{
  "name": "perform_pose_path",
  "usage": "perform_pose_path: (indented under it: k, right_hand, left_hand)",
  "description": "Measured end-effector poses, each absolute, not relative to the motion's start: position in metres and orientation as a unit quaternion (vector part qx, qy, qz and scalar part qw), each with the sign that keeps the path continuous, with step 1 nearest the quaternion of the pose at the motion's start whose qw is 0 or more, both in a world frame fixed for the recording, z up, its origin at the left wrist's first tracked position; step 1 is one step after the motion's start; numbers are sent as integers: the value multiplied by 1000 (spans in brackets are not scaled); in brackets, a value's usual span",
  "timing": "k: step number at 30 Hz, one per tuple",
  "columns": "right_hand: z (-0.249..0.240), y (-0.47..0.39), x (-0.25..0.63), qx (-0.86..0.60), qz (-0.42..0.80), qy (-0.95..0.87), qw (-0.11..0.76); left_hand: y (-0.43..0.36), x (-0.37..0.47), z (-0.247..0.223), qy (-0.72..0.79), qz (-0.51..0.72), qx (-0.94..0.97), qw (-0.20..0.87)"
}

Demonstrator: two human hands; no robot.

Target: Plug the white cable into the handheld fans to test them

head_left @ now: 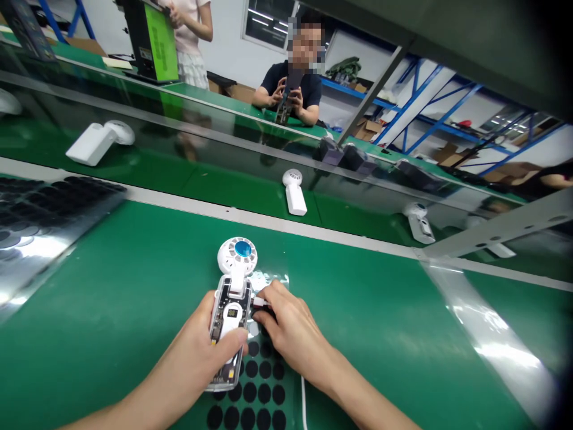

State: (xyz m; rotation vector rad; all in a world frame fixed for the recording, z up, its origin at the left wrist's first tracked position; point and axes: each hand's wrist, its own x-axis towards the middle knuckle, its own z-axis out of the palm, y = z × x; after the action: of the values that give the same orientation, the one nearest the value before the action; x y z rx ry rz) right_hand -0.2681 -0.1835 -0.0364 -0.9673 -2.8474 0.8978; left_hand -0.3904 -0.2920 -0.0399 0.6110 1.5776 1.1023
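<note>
In the head view, grips a clear-cased fan (231,313) in the left hand (203,343), above a black-dotted sheet (258,381) on the green surface (380,334); pinches a white cable plug (258,302) in the right hand (289,322), at the fan's side.

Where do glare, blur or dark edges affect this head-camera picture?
Head view: white glare on the glossy strip at right and the disc sheet at left; same view: black right-hand corners and a slanted scene; same view: the handheld fan in the left hand reads fairly clearly, the background shelves softer.
</note>
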Motion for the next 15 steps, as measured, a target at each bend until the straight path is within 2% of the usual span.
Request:
perform_pose_path:
  k: [5, 11, 15]
  right_hand:
    - [-39, -183, -268, -300, 293, -907, 29]
    - [-44, -196, -255, -231, 293, -922, 103]
    - [-28, -200, -249, -283, 399, -858, 155]
  left_hand:
    - [-294, -390, -42, 672, 459, 273, 513]
    - [-293, -392, -42, 661, 465, 269, 524]
    - [-293, -393, -34, 651, 457, 303, 525]
